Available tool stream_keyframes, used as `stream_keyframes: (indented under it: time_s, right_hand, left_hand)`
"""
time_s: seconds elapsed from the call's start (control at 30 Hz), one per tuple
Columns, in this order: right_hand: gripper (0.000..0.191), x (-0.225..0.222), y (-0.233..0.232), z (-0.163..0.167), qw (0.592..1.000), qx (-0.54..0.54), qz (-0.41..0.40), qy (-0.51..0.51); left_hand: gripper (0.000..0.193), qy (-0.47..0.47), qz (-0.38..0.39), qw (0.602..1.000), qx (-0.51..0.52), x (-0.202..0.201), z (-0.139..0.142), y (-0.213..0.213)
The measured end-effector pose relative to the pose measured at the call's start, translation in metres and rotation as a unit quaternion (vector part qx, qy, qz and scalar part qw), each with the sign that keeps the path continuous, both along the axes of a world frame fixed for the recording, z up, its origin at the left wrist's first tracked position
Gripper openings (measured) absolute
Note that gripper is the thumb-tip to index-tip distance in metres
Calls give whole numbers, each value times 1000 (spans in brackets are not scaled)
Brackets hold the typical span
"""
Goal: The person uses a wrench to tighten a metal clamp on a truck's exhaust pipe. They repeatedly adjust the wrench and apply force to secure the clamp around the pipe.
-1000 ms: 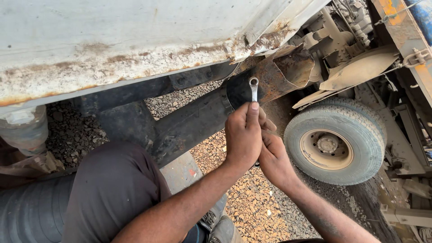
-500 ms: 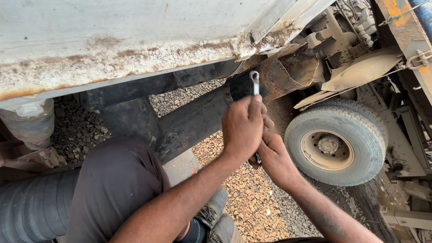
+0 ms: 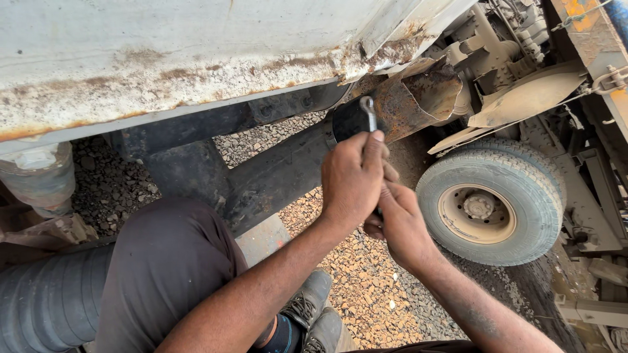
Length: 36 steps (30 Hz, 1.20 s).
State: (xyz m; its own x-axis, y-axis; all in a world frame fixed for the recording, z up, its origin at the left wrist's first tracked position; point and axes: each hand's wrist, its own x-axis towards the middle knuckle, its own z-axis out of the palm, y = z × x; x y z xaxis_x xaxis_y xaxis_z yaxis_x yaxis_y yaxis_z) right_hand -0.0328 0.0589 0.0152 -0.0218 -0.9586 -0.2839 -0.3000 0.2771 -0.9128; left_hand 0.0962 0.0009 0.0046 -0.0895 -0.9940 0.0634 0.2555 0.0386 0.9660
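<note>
While you crouch beside the truck, your left hand [image 3: 353, 180] is closed around a spanner [image 3: 368, 112] just above the middle of the frame, fingers wrapped tight on its shank. Only the ring end shows above your forefinger, upright and silver against a black round part [image 3: 347, 121] under the body. Your right hand [image 3: 402, 225] sits just below and to the right of the left one, touching it, fingers curled shut. It seems to grip the lower end of the same spanner, but that end is hidden and you cannot tell for sure.

Across the top of the frame runs the white panel [image 3: 196, 59], its lower edge rusted brown and flaking. Right of the spanner a rusty bent sheet [image 3: 418, 98] hangs under the panel. At the right middle stands the wheel [image 3: 490, 202], dusty grey tyre on a pale rim, resting on gravel [image 3: 366, 294]. A dark beam [image 3: 275, 176] slants from the left middle up toward your hands. Your knee [image 3: 163, 268] in dark cloth fills the lower left, with a ribbed black hose [image 3: 46, 307] beside it at the corner. Your shoes [image 3: 314, 314] show at the bottom centre.
</note>
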Motion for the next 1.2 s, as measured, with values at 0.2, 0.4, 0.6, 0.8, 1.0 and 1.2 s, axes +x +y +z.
stream_keyframes:
  time_s: [0.2,0.4,0.6,0.8,1.0,1.2]
  right_hand:
    - [40,8,-4,1,997,-35,-22,-72]
    - [33,30,-3,14,991,2,-134,-29]
    - [35,28,-1,17,995,-72,-65,-2]
    - [39,15,1,15,992,-98,-59,50]
    - [38,17,1,23,997,-54,-59,19]
    - [31,18,7,33,991,-119,-51,35]
  left_hand:
    - [44,-6,-14,999,-33,-3,-2,1]
    - [46,3,-10,999,-30,0,0,4]
    - [42,8,-1,998,-64,0,6,9]
    - [43,27,-10,994,-101,-1,8,10]
    - [45,26,-25,998,-56,0,9,10]
    - [42,74,-34,991,-104,1,16,11]
